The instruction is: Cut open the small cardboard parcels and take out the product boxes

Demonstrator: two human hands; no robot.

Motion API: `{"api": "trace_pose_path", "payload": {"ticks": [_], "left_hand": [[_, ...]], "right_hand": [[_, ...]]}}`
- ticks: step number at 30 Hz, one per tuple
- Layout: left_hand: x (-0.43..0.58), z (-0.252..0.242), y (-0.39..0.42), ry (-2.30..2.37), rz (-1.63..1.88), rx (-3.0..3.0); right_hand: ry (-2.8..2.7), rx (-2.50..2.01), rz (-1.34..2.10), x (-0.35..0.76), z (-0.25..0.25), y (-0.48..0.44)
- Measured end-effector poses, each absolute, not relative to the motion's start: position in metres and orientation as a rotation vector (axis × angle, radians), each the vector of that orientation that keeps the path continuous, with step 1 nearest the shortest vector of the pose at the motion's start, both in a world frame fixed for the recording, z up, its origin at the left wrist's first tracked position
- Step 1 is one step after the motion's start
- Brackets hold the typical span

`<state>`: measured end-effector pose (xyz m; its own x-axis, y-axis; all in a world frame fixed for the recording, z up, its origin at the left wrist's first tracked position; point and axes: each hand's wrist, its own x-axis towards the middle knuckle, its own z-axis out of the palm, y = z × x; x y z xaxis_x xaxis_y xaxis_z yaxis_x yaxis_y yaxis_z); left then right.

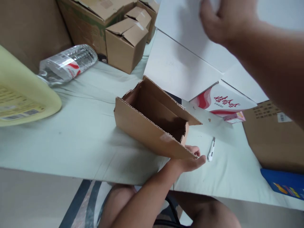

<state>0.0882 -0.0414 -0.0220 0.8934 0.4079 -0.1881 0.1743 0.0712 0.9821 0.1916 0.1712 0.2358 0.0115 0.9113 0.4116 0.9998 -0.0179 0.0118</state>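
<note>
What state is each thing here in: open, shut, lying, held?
Cardboard box, open, empty, on the table.
Left hand, gripping the box's near corner.
Right hand, raised, blurred, grip unclear.
Water bottle, lying on its side.
Small brown box, flaps open.
White pen-like tool, lying flat, untouched.

The pale cloth-covered tabletop (78,136) carries an open brown corrugated cardboard box (147,126) at its middle. A clear plastic water bottle (68,65) lies on its side far left, a slim white cutter (211,148) just right of the box, and a flat brown cardboard sheet (270,139) beyond it.
</note>
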Motion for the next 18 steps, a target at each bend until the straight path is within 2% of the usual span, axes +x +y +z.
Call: {"api": "trace_pose_path", "payload": {"ticks": [1, 3, 7, 9, 18], "left_hand": [[0.088, -0.021, -0.041, 0.485, 0.181, 1.506], [0.089, -0.021, -0.042, 0.491, 0.192, 1.509], [0.095, -0.023, -0.044, 0.503, 0.26, 1.557], [0.102, -0.026, -0.045, 0.518, 0.284, 1.575], [0.131, -0.039, -0.047, 0.493, 0.353, 1.569]], "right_hand": [[-2.036, -1.839, -0.779, 0.214, 0.234, 0.155], [-1.893, -1.725, -1.01, 0.27, 0.229, 0.129], [-1.244, -2.178, -1.04, 0.369, 0.228, 0.098], [-1.053, -2.262, -1.051, 0.392, 0.233, 0.091], [-1.203, -2.277, -1.149, 0.415, 0.26, 0.121]]}}
